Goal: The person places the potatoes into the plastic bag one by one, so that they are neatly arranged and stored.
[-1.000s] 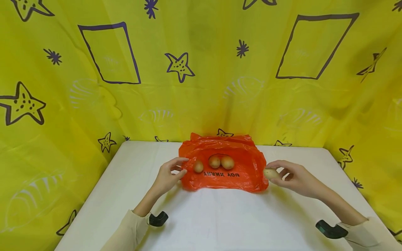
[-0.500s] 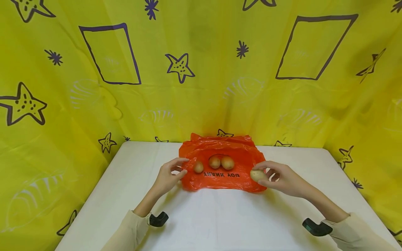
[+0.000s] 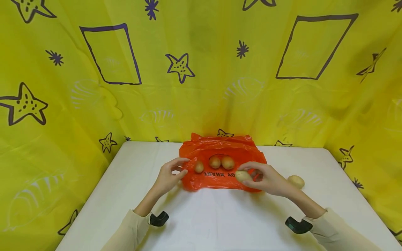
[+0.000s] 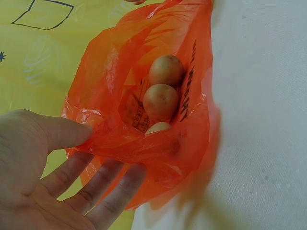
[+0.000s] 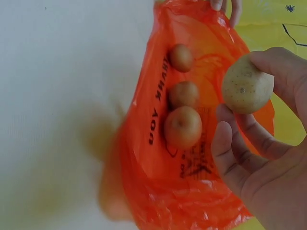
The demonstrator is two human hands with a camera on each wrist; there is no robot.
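My right hand (image 3: pixel 267 177) pinches a potato (image 3: pixel 243 176) over the red plastic bag (image 3: pixel 216 183), where three potatoes (image 3: pixel 227 162) lie; a slipping grip could drop it against them. My left hand (image 3: pixel 168 176) pinches the bag's left side; if I slacken, the thin film might sag inward. A loose potato (image 3: pixel 296 181) sits just beside, to the right.

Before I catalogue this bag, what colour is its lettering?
The lettering is black on the orange-red bag, clearest in the right wrist view.
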